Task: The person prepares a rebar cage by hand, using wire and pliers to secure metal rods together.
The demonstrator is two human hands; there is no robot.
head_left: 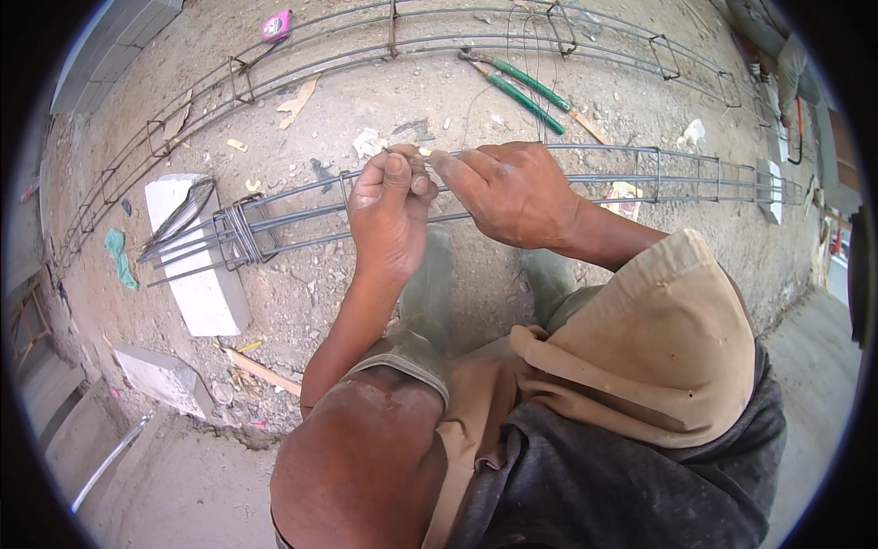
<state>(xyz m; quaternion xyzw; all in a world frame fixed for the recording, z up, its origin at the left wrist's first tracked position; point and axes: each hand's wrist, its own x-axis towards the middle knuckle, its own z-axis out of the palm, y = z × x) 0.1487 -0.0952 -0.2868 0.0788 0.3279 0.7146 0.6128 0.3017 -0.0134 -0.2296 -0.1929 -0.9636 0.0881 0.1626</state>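
Observation:
My left hand (391,209) is closed in a fist over the near rebar cage (695,178), pinching a thin tie wire (402,149) at its top bar. My right hand (508,190) meets it from the right, fingertips closed on the same wire where the two hands touch. The cage runs left to right on dusty ground, with several stirrups bunched at its left end (236,233). My knees and green rubber boots (430,293) are just below the hands.
A second long rebar cage (320,46) curves across the far ground. Green-handled cutters (529,91) lie between the cages. White concrete blocks (203,293) sit at left under the bar ends, and a pink object (276,26) lies far left. Another person (777,55) stands at upper right.

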